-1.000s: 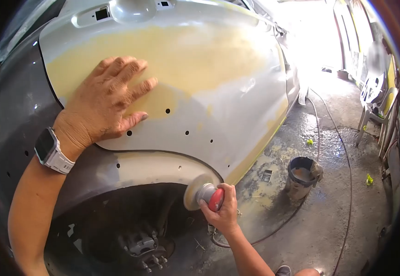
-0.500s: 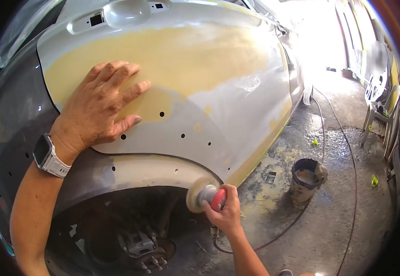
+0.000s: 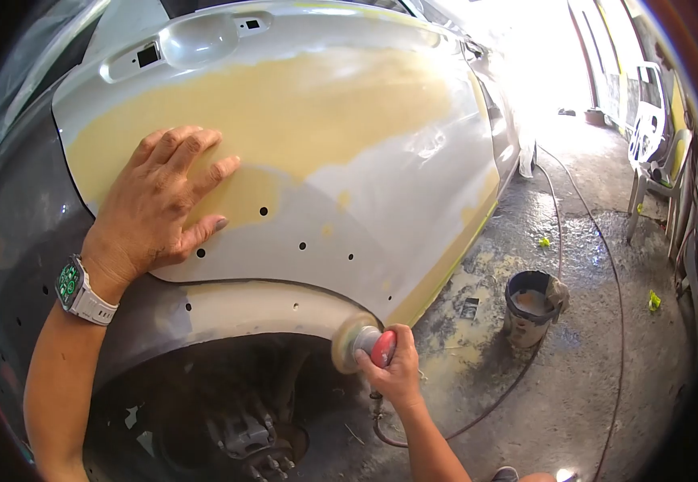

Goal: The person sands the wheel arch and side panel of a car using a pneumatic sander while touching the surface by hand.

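My left hand (image 3: pixel 160 193) lies with spread fingers on the lower left of a grey car door (image 3: pixel 413 193), over a patch of yellow filler (image 3: pixel 309 104). A watch with a pale strap is on that wrist. My right hand (image 3: pixel 397 369) is wrapped round the red grip of a round sander (image 3: pixel 357 344). The sander's disc stands on edge at the lower end of the pale wheel arch (image 3: pixel 244 309), below the door's bottom corner. Whether the disc touches the arch I cannot tell.
A dark bucket (image 3: pixel 528 328) with liquid and a cloth on its rim stands on the wet concrete floor. An air hose (image 3: pixel 477 418) runs from the sander, and another hose (image 3: pixel 615 281) lies farther right. White plastic chairs (image 3: pixel 658 181) line the right wall. The wheel hub (image 3: pixel 272 454) is exposed.
The camera view has shifted slightly, so the door's holes sit lower and farther left. My left hand stays on the door, and my right hand keeps the sander near the arch's end.
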`<state>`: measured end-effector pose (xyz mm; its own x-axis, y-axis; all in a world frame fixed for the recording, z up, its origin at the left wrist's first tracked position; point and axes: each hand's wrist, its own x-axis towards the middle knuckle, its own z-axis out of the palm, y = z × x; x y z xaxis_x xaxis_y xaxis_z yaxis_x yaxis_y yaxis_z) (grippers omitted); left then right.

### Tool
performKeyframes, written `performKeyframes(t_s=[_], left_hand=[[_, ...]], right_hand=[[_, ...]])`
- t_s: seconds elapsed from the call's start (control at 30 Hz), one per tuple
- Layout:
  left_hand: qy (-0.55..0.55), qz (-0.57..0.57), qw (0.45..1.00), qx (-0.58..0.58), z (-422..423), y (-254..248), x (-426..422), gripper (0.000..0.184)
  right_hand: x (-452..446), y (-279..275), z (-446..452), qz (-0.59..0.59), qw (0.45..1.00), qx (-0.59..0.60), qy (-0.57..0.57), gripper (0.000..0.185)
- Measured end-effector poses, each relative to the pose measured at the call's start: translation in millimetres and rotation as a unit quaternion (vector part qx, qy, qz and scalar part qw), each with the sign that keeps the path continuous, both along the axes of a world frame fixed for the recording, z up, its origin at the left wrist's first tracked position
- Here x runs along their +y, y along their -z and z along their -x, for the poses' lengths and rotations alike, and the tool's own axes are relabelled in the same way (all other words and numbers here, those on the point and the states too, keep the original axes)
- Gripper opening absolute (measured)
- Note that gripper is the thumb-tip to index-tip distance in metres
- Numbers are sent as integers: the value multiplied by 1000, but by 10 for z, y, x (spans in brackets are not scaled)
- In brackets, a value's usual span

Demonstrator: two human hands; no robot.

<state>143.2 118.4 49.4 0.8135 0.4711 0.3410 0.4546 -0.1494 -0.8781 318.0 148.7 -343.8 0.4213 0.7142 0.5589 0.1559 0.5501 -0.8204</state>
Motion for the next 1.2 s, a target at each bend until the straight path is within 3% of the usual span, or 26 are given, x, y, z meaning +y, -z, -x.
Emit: performKeyframes(t_s=[0.17, 0.27, 0.4, 0.5, 0.6, 0.77, 1.2], left_hand=[[-4, 13, 1000, -11, -22, 17, -5, 71], [10, -6, 1000, 2, -43, 32, -6, 68], [8, -1, 1000, -3, -33, 38, -2, 68], [-2, 1, 1000, -6, -37, 16, -7, 68], [-2, -5, 1000, -7, -36, 34, 6, 68], [-6, -12, 1000, -8, -71, 49, -5, 68], [-5, -23, 1000, 1, -79, 59, 10, 69]], right_hand=[[-120, -486, 160, -84, 995, -44, 15, 57], [-276, -728, 215, -32, 998, -37, -25, 56], [-129, -282, 85, -7, 1000, -10, 8, 58], [-44, 399, -97, 93, 995, 30, 32, 64], [-185, 860, -103, 153, 972, 178, 18, 65], [-269, 1267, -61, 161, 974, 149, 52, 64], [-253, 714, 91, 74, 990, 109, 45, 65]])
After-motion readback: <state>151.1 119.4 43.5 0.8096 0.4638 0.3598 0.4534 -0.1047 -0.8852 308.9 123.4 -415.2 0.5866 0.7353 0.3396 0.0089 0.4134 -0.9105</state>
